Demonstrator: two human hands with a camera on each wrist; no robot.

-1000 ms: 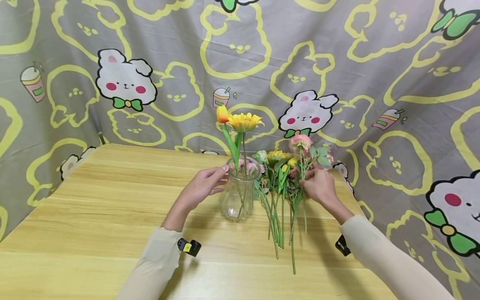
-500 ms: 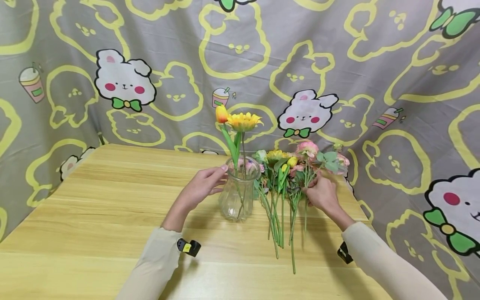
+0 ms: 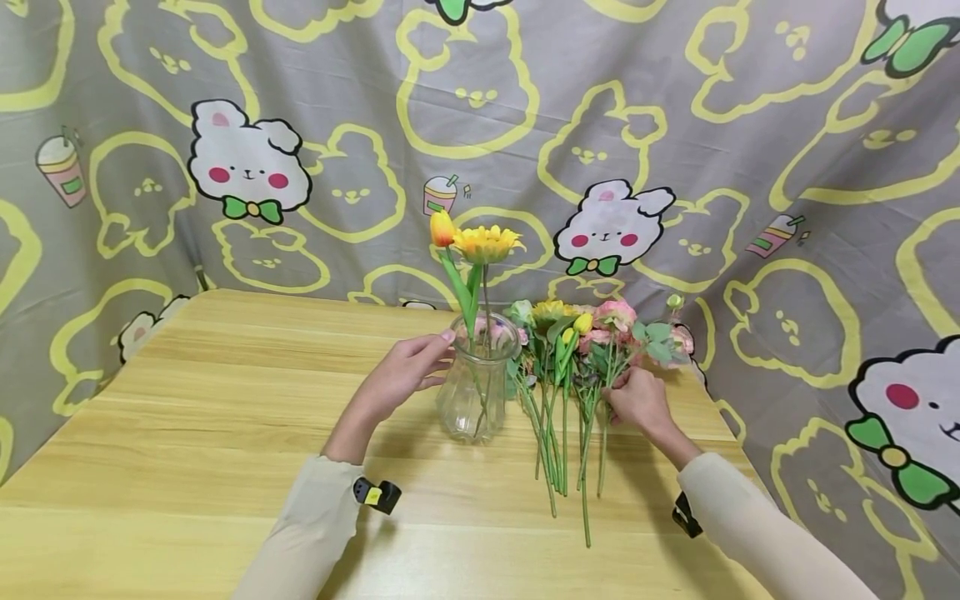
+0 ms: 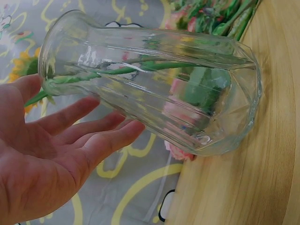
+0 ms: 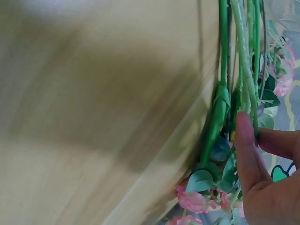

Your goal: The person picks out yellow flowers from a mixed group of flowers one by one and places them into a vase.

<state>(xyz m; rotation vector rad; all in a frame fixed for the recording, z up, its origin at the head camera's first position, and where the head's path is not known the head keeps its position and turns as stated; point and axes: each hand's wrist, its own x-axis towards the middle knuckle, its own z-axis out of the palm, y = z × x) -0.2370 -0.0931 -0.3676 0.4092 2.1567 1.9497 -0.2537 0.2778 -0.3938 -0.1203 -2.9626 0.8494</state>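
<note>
Right hand (image 3: pixel 640 398) pinches a stem (image 5: pixel 241 51) (partly hiding it); left grip (image 3: pixel 407 368) wide at the vase (image 3: pixel 459 404).

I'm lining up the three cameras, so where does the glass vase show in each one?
Head: the glass vase stands just below the picture's centre.
Left wrist: the vase appears sideways across the upper middle, mouth to the left.
Right wrist: apparently only a bit of it, at the top right corner.
Shared landmark: the wooden table, filling the lower part, right side and left side respectively.
</note>
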